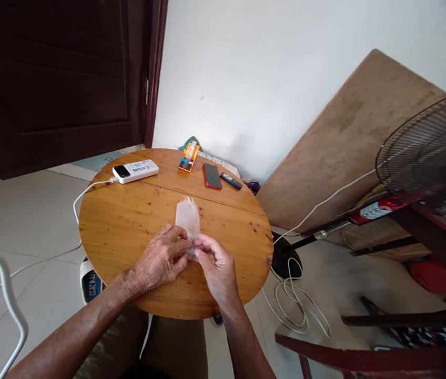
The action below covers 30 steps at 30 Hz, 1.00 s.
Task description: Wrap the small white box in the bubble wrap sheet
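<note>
A small whitish, see-through plastic pouch point(187, 216), perhaps bubble wrap, lies on the round wooden table point(128, 226) with a ragged far end. My left hand point(163, 258) rests over its near part, fingers bent and pressing on it. From the other side, my right hand point(217, 263) pinches the pouch's near right edge between thumb and forefinger. Both hands' fingertips almost meet there, and the near end of the pouch is partly hidden under them.
Toward the table's far side are a white power bank point(138, 171) with a cable, an orange tape dispenser point(189, 157), a red-edged phone point(212, 176) and a dark slim device point(231, 181). A fan point(432, 152) stands at right, with coiled cable point(294, 300) on the floor.
</note>
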Each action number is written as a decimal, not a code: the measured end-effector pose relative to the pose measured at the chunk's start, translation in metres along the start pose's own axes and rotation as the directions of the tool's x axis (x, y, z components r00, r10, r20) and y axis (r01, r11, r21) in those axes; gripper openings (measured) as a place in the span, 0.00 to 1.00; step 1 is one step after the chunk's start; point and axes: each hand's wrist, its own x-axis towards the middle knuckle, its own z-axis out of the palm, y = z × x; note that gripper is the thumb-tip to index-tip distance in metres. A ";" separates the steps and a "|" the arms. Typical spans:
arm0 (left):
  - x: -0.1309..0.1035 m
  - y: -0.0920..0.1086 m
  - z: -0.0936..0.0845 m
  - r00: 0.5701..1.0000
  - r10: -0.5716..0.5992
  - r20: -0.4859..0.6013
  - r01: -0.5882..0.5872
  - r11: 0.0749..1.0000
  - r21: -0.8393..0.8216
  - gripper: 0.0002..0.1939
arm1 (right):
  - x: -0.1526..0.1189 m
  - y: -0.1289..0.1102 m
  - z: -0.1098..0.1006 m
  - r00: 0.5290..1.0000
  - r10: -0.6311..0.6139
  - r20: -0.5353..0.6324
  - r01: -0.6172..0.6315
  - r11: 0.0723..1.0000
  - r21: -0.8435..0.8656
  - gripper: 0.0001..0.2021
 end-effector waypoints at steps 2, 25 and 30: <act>0.000 0.001 -0.003 0.999 -0.038 0.005 0.038 0.998 -0.056 0.16 | 0.000 0.002 0.003 0.999 -0.043 0.001 0.043 0.998 -0.046 0.15; 0.031 0.010 0.002 0.939 -0.340 0.049 0.334 0.937 0.107 0.05 | 0.054 -0.016 -0.022 0.996 0.079 0.032 -0.058 0.901 -0.430 0.07; 0.036 -0.003 0.001 0.933 -0.320 0.164 0.324 0.946 0.004 0.04 | 0.091 -0.024 -0.002 0.980 0.184 0.080 -0.058 0.643 -0.764 0.12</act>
